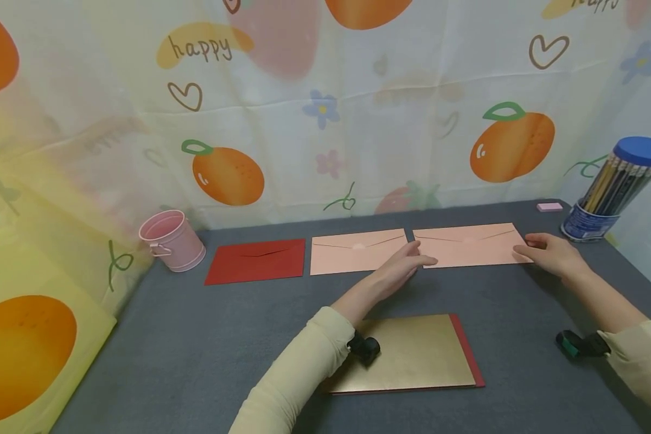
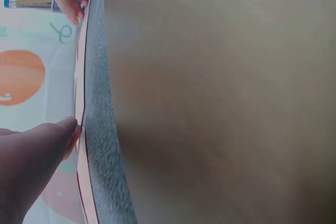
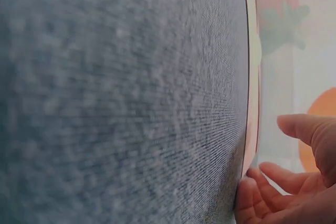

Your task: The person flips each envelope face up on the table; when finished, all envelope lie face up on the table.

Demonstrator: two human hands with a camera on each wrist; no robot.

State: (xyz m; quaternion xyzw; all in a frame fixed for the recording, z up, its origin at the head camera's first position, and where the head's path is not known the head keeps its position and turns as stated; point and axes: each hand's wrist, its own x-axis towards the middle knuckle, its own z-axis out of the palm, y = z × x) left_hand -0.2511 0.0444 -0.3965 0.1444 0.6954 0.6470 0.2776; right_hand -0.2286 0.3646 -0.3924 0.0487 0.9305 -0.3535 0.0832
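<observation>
A pale pink envelope (image 1: 469, 248) lies flap side up at the back right of the table, between both hands. My left hand (image 1: 397, 269) reaches to its left end, fingers fairly straight and fingertips right at the edge, near the gap to a second pink envelope (image 1: 347, 253). At the opposite end, my right hand (image 1: 556, 254) has its fingertips at the envelope's right edge. In the right wrist view, that hand's thumb (image 3: 296, 123) stands apart from its loosely bent fingers. A red envelope (image 1: 260, 260) completes the row on the left.
A gold rectangular stack (image 1: 418, 355) with a red edge lies in front, under my left forearm. A pink bucket (image 1: 176, 242) stands back left. Back right are a blue-lidded pencil container (image 1: 610, 193) and a small pink block (image 1: 550, 207). A fruit-print cloth (image 1: 304, 144) hangs behind.
</observation>
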